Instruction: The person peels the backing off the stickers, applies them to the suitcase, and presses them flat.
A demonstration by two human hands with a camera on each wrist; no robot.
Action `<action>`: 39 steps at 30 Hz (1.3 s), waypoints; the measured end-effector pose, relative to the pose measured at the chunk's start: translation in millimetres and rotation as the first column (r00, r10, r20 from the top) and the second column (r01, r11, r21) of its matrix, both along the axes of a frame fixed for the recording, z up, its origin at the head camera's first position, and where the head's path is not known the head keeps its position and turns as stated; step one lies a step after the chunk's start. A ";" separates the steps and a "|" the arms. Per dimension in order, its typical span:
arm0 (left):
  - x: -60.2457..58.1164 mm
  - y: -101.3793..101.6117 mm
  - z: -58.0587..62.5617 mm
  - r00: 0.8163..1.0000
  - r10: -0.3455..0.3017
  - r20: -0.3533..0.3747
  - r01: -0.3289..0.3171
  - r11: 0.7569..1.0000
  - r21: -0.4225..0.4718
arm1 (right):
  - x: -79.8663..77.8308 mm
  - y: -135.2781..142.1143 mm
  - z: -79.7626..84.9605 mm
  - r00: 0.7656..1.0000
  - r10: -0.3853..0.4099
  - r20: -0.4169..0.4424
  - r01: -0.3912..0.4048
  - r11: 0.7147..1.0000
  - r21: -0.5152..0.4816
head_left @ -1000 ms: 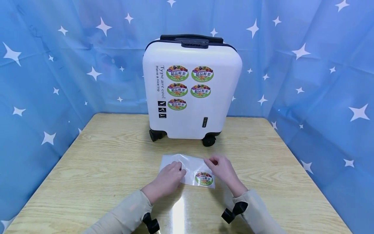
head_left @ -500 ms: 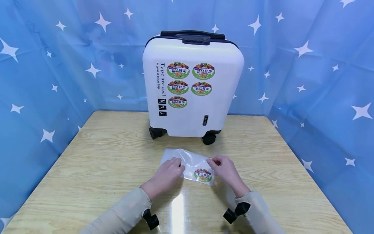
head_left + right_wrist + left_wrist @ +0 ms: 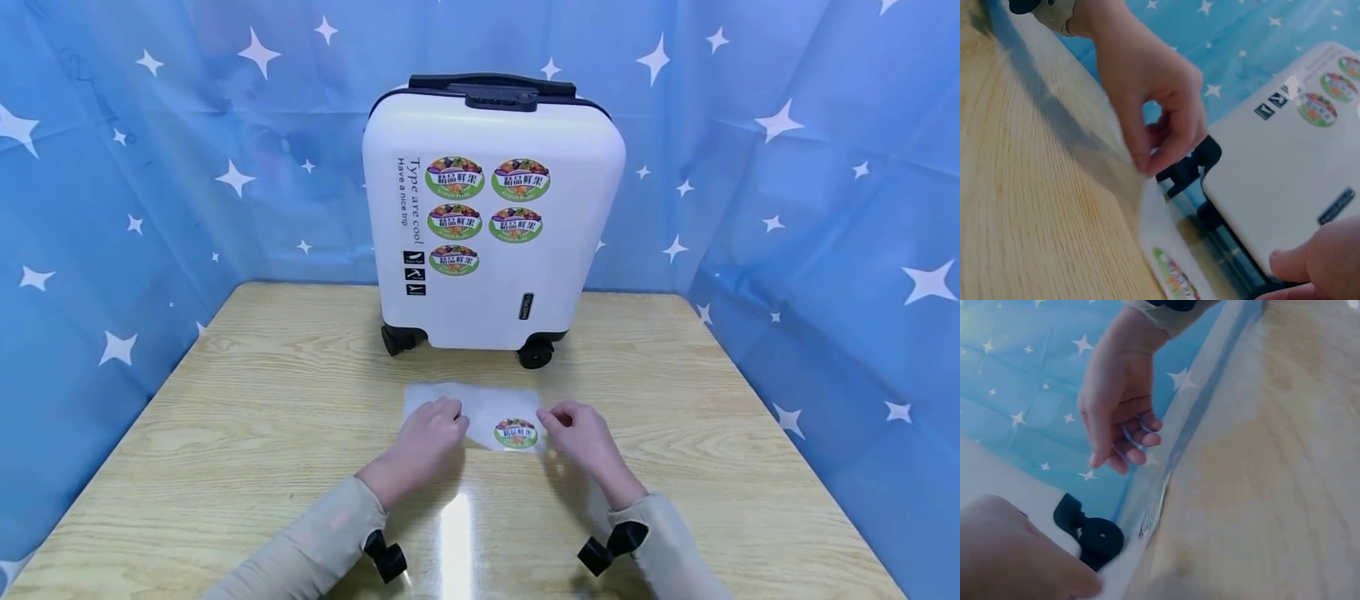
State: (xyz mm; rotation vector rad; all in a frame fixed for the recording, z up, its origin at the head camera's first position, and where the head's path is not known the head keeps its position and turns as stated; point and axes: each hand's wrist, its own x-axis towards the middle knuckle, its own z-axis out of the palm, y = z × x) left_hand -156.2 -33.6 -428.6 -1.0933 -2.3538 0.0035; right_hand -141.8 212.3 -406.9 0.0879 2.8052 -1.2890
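A white sheet [image 3: 483,400] is held up near the middle of the table, with one oval fruit sticker [image 3: 516,433] at its lower right. My left hand [image 3: 431,429] pinches the sheet's lower left part; in the right wrist view the same left hand [image 3: 1154,100] shows thumb and forefinger meeting at its edge. My right hand [image 3: 585,433] has thumb and forefinger together at the sheet's right edge, its other fingers curled. In the left wrist view that right hand [image 3: 1119,406] appears above the sheet, its contact with it unclear.
A white suitcase [image 3: 562,267] with black wheels stands upright behind the sheet. Several matching oval stickers [image 3: 455,221] are on its front, in two columns. Blue star-printed curtains [image 3: 787,192] surround the wooden table [image 3: 262,400] at the back and sides.
The sheet has shifted slightly left and away from me, and it looks flatter with its sticker foreshortened. My right hand has moved slightly right; my left hand has moved only slightly.
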 end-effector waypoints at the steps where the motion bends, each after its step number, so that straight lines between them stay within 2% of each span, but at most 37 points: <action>1: -1.1 -0.6 1.3 1.000 0.002 -0.013 -0.002 1.000 0.029 | -0.1 0.7 0.6 1.000 -0.005 -0.003 0.005 1.000 0.001; 4: -3.5 -2.4 7.6 0.999 -0.002 -0.053 0.010 0.989 0.147 | -0.5 1.6 2.6 1.000 -0.019 -0.019 0.019 1.000 -0.008; 7: -5.7 -3.6 13.7 0.995 -0.019 -0.099 0.044 0.965 0.258 | -0.6 1.1 4.6 0.999 -0.038 -0.015 0.038 0.998 -0.046; 10: -6.5 -4.9 17.8 0.991 -0.039 -0.127 0.080 0.939 0.334 | -0.5 -0.4 5.8 0.998 -0.057 0.007 0.057 0.989 -0.136; 12: -6.0 -5.8 19.2 0.990 -0.047 -0.132 0.092 0.927 0.363 | -0.4 -1.6 6.8 0.997 -0.074 0.028 0.078 0.968 -0.237; 14: -5.0 -6.6 20.2 0.989 -0.053 -0.136 0.102 0.917 0.385 | -0.7 -2.4 8.0 0.995 -0.083 0.056 0.098 0.932 -0.350; 17: -3.4 -7.2 21.0 0.989 -0.060 -0.133 0.109 0.908 0.405 | -1.6 -3.4 10.6 0.990 -0.091 0.104 0.131 0.855 -0.502; 22: -1.2 -7.6 20.3 0.992 -0.057 -0.110 0.098 0.906 0.411 | -2.2 -5.0 14.3 0.987 -0.061 0.148 0.144 0.741 -0.655; 25: -0.1 -8.3 19.3 0.995 -0.055 -0.083 0.084 0.908 0.410 | -1.0 -7.1 16.7 0.989 -0.036 0.141 0.126 0.699 -0.704; 27: 0.6 -8.8 18.8 0.997 -0.055 -0.057 0.074 0.909 0.410 | 0.3 -9.2 18.6 0.991 -0.025 0.130 0.112 0.680 -0.725; 29: 1.6 -8.9 19.2 0.998 -0.056 -0.024 0.061 0.910 0.409 | 1.6 -12.3 20.9 0.993 -0.018 0.120 0.101 0.673 -0.732; 32: 3.0 -8.4 21.2 0.998 -0.054 0.013 0.044 0.915 0.402 | 3.2 -18.1 23.8 0.994 -0.019 0.106 0.090 0.681 -0.727; 35: 4.8 -6.3 25.1 0.998 -0.063 0.029 0.046 0.915 0.401 | 3.9 -24.2 23.8 0.997 -0.011 0.073 0.060 0.691 -0.720; 39: 7.3 -2.2 30.1 0.996 -0.079 0.038 0.056 0.904 0.424 | 4.8 -32.8 20.9 1.000 0.014 0.024 0.007 0.702 -0.712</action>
